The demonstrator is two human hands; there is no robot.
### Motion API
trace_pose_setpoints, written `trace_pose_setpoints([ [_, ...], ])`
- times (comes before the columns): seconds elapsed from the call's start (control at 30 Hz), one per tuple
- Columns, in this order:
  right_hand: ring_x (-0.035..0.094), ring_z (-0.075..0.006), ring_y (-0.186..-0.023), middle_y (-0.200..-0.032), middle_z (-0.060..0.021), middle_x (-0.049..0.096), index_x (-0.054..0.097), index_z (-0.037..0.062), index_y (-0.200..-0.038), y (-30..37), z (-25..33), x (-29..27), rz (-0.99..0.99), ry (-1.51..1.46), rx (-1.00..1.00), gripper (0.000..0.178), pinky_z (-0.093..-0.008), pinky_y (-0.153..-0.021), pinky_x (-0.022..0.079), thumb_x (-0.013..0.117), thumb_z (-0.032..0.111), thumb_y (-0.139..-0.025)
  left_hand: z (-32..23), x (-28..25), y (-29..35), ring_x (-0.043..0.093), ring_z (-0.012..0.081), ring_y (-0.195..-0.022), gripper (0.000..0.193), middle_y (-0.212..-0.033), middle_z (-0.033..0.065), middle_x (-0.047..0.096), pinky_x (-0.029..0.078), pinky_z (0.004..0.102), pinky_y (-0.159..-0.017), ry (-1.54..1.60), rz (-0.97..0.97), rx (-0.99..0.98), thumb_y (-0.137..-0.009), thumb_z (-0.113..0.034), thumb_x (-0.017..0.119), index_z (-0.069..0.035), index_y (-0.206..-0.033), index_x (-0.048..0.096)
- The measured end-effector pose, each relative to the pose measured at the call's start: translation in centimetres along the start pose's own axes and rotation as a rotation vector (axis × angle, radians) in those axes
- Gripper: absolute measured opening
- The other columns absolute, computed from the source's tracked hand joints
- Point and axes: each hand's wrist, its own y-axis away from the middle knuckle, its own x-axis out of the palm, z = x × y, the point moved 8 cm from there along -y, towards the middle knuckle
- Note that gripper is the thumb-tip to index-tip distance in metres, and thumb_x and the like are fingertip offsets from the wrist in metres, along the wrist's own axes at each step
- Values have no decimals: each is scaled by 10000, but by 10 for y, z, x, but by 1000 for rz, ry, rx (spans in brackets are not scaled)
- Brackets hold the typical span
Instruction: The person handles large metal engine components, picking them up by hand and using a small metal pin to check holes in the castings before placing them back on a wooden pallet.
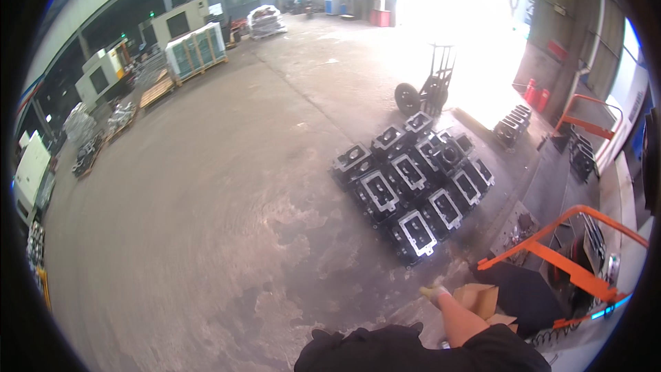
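My right hand (434, 294) wears a pale yellowish glove and reaches forward low at the bottom of the view, with the bare forearm behind it. A brown cardboard piece (480, 299) lies just right of the forearm; whether the hand grips anything is unclear. My left hand is out of view. Ahead of the hand, several black metal castings (413, 189) with bright machined faces stand in rows on the concrete floor. The nearest casting (416, 234) is a short way beyond my fingers.
An orange metal frame (551, 256) stands at the right over dark machinery. A two-wheeled hand truck (428, 91) is parked beyond the castings. More dark castings (513, 124) sit near red cylinders (536, 95). Wrapped crates (196, 49) and pallets line the left wall.
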Motion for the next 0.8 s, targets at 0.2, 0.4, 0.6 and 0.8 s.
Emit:
trace_pose_setpoints([
  [0.2, 643, -286, -1175, -1294, -139, 679, 663, 94, -1316, 16, 130, 77, 36, 258, -353, 656, -409, -1008, 488, 585, 603, -909, -45, -114, -92, 567, 277, -1294, 589, -1410, 183, 587, 450, 409, -1083, 193, -15, 99, -976, -475, 482, -98, -1420, 562],
  [0.4, 657, -292, -1166, -1240, -137, 708, 695, 87, -1269, 20, 161, 110, 65, 367, -61, 609, -421, -1000, 490, 641, 528, -852, -117, -241, -160, 578, 274, -1271, 592, -1396, 176, 597, 459, 410, -1066, 212, -74, 268, -980, -483, 478, -90, -1414, 566],
  [0.6, 652, -282, -1181, -1262, -95, 708, 713, 112, -1259, -15, 182, 150, 76, 283, 76, 580, -431, -1028, 476, 641, 517, -850, -142, -303, -206, 589, 271, -1249, 596, -1382, 169, 607, 469, 411, -1048, 212, -47, 314, -985, -490, 474, -81, -1409, 570],
  [0.8, 612, -287, -1265, -1372, -115, 646, 665, 105, -1333, -55, 275, 206, 126, 413, 146, 601, -441, -1050, 471, 602, 506, -889, -131, -356, -261, 600, 268, -1226, 601, -1368, 161, 617, 478, 413, -1031, 177, -12, 225, -990, -498, 470, -73, -1403, 574],
])
